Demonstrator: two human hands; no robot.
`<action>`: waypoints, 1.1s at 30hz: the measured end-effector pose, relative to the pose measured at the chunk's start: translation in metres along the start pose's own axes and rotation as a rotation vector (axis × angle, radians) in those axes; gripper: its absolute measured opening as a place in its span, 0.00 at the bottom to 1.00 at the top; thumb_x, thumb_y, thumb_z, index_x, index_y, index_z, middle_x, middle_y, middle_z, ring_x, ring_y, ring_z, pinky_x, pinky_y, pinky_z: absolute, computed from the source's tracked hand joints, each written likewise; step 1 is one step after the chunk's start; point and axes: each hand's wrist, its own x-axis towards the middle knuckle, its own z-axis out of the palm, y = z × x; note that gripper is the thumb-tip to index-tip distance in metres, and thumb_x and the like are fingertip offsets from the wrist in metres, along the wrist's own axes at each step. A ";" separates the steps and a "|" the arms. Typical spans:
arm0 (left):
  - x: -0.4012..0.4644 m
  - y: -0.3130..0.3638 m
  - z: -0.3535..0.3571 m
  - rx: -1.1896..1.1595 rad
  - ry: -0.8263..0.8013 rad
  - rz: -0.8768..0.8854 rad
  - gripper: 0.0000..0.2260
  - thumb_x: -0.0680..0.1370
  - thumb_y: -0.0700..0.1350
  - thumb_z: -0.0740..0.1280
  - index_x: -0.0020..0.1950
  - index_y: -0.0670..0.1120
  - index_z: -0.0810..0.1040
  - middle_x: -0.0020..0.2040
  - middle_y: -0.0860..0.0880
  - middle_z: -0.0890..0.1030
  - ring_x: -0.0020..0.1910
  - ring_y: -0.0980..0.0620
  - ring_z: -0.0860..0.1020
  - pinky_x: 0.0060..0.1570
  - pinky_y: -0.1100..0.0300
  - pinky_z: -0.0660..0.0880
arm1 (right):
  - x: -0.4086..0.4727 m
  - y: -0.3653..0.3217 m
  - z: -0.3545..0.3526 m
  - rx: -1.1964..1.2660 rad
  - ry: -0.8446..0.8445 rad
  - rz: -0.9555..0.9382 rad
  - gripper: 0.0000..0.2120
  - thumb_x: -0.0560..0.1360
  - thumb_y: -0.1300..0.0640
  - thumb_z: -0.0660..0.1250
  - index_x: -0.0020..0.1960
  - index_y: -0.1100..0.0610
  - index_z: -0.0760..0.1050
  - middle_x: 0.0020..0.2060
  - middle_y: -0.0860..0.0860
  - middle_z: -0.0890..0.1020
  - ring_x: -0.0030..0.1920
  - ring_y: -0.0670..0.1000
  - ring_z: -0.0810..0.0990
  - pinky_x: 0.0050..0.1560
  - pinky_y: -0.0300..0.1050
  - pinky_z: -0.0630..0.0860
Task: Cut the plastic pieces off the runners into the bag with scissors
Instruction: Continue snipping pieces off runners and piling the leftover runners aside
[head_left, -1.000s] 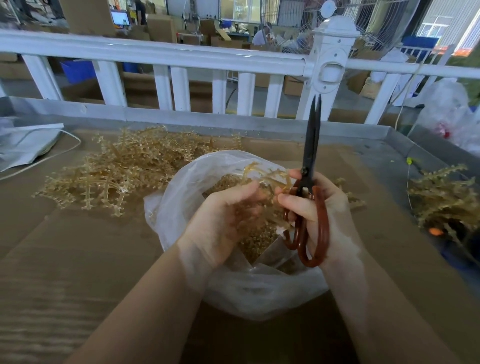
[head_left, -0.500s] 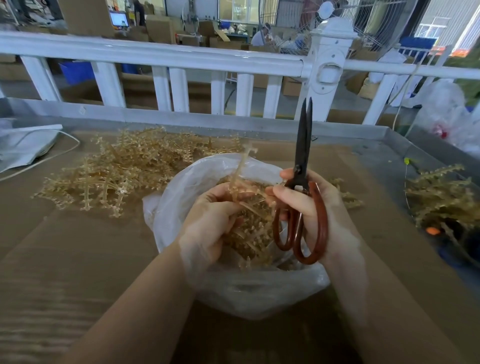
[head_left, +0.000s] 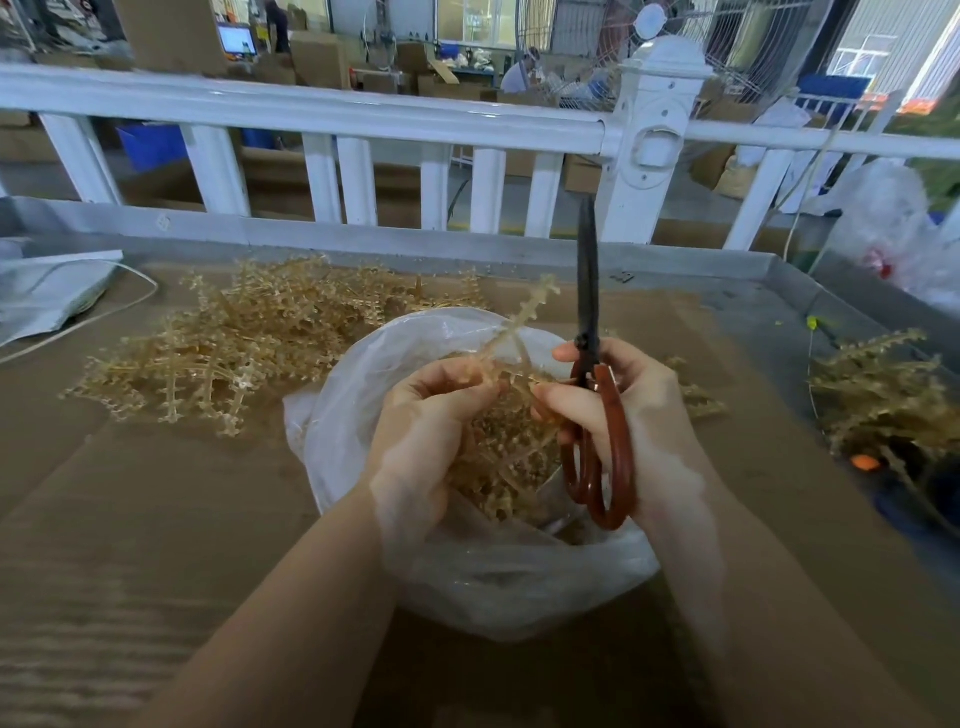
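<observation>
Two hands work over an open bag (head_left: 363, 395) at the centre of the frame. At left centre a heap of uncut runners (head_left: 234, 343) lies on the desk (head_left: 156, 519), well clear of the bag. The left hand (head_left: 421, 431) curls over the bag mouth, fingers pinching a runner (head_left: 514, 327) whose free end sticks up and right. The right hand (head_left: 628, 410) grips the scissors (head_left: 589, 322) by their red loops, blades together and pointing straight up beside that runner, not yet on it. Risks, judged from this: pieces cut that high could spring past the rim onto the desk, and the pinching fingertips sit near the blades' likely path. Cut pieces (head_left: 498, 467) already fill the bag.
</observation>
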 end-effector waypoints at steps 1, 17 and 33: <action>0.000 0.000 0.000 -0.022 -0.005 0.016 0.05 0.73 0.34 0.68 0.41 0.43 0.80 0.26 0.52 0.79 0.20 0.61 0.73 0.24 0.70 0.71 | 0.001 0.001 0.000 0.048 0.008 0.013 0.12 0.69 0.68 0.73 0.47 0.55 0.78 0.31 0.53 0.82 0.31 0.51 0.81 0.28 0.38 0.76; -0.001 -0.005 0.002 0.397 0.009 0.258 0.16 0.68 0.33 0.71 0.31 0.55 0.83 0.50 0.52 0.78 0.50 0.57 0.78 0.48 0.66 0.75 | 0.000 0.006 0.000 0.154 0.105 -0.038 0.12 0.68 0.69 0.74 0.47 0.56 0.78 0.35 0.53 0.84 0.34 0.51 0.83 0.30 0.39 0.79; 0.015 0.002 -0.001 0.182 -0.075 0.228 0.09 0.76 0.42 0.68 0.36 0.48 0.83 0.36 0.50 0.84 0.35 0.56 0.80 0.40 0.64 0.78 | 0.002 -0.003 -0.005 0.191 0.030 0.040 0.15 0.65 0.68 0.76 0.48 0.56 0.79 0.31 0.48 0.83 0.34 0.48 0.83 0.29 0.35 0.75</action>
